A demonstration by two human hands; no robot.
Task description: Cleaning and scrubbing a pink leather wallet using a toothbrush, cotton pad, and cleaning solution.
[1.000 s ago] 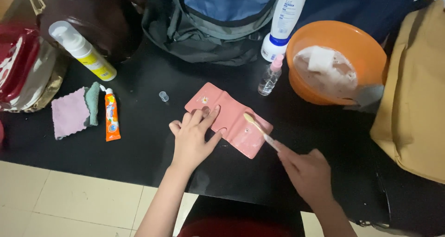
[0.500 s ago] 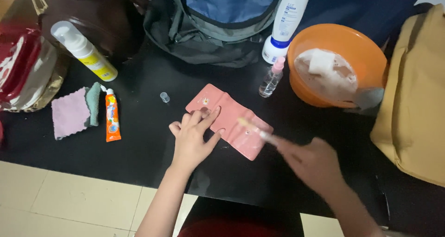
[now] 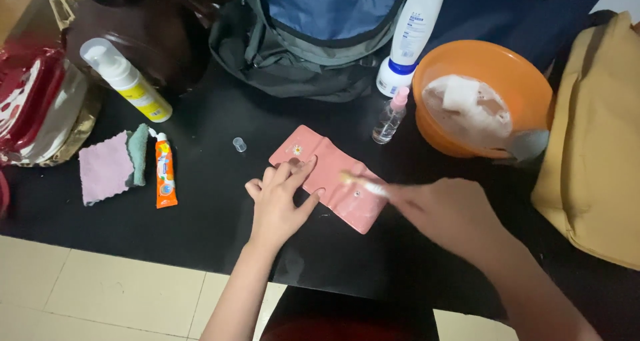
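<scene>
Pressing my left hand flat with fingers spread, I pin the near edge of the pink wallet, which lies opened out on the black table just in front of me. My right hand is closed around a toothbrush, blurred in the view, whose pale head rests on the wallet's right half. Behind the wallet stand a small clear spray bottle with a pink cap and a tall white bottle, beside an orange bowl holding foamy water. To my left lie an orange tube, a tiny clear cap and a pink cloth.
</scene>
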